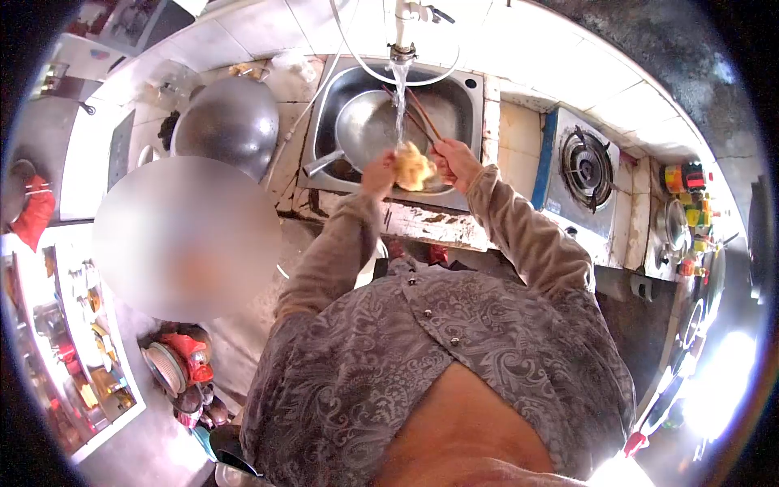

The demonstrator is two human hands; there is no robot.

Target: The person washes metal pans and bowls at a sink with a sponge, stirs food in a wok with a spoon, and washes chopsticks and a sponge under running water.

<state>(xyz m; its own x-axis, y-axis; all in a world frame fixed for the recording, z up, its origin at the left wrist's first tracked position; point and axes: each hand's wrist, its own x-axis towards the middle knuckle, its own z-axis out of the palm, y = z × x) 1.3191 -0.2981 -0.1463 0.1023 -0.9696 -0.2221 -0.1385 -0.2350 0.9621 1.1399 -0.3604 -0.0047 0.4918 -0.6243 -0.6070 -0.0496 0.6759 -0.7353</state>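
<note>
Over the front part of a metal sink [475,89], my left hand [379,174] is closed on a crumpled yellowish cloth [414,168]. My right hand [457,165] is closed round the lower ends of thin brown chopsticks [423,114], close to the cloth's right side. Their far ends reach up into the sink. A metal pan [369,122] lies in the sink, its handle [323,163] pointing to the lower left. Water [400,89] runs from the tap [403,50] down by the chopsticks and the cloth.
A large upturned wok [227,126] stands left of the sink. To the right is a gas stove [586,169]. A white hose [341,28] loops behind the tap. The sink's front ledge [422,223] has worn paint. A blurred round area covers the left side.
</note>
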